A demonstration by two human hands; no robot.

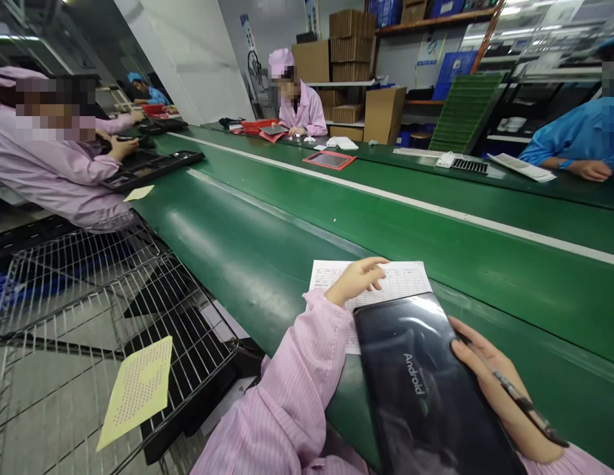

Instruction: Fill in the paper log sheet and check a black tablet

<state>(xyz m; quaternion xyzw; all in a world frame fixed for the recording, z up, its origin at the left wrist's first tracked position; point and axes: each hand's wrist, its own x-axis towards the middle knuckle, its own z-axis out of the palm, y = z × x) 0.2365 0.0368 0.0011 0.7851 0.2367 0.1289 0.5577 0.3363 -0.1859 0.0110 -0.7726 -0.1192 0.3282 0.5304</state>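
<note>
A black tablet (425,389) with "Android" on its glossy screen lies in front of me, partly over a white printed form (405,277) on the green conveyor belt (297,224). My left hand (356,277) rests on the form above the tablet's top edge, fingers loosely curled and pressing the paper. My right hand (499,389) grips the tablet's right edge with the thumb on the screen, and a dark pen (527,406) lies held between its fingers.
A wire rack (113,310) stands to my left with a yellow dotted sheet (138,389) on it. Other workers in pink and blue coats sit along the belt. A red-framed tablet (330,159) and black trays (148,168) lie farther up. Cardboard boxes (383,112) are stacked behind.
</note>
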